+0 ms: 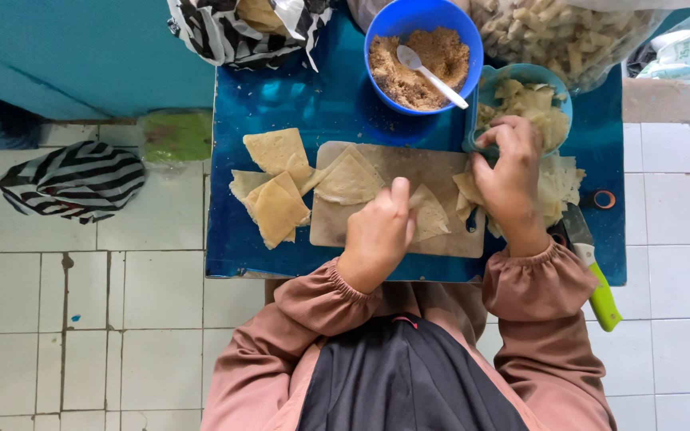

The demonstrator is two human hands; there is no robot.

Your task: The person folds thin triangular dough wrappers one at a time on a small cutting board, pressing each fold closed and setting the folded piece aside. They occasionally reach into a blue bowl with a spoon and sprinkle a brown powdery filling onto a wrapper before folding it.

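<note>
Left hand point(377, 231), nearest, presses a triangular wrapper point(429, 214) flat on the cutting board point(441, 172), fingers extended. Right hand point(511, 175) pinches one sheet off the wrapper stack point(557, 187). Best peel slowly, one sheet only, to avoid tearing.

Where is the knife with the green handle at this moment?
In the head view, the knife with the green handle lies at the right edge of the blue table, just right of the right hand, its handle sticking out over the white floor tiles.
</note>
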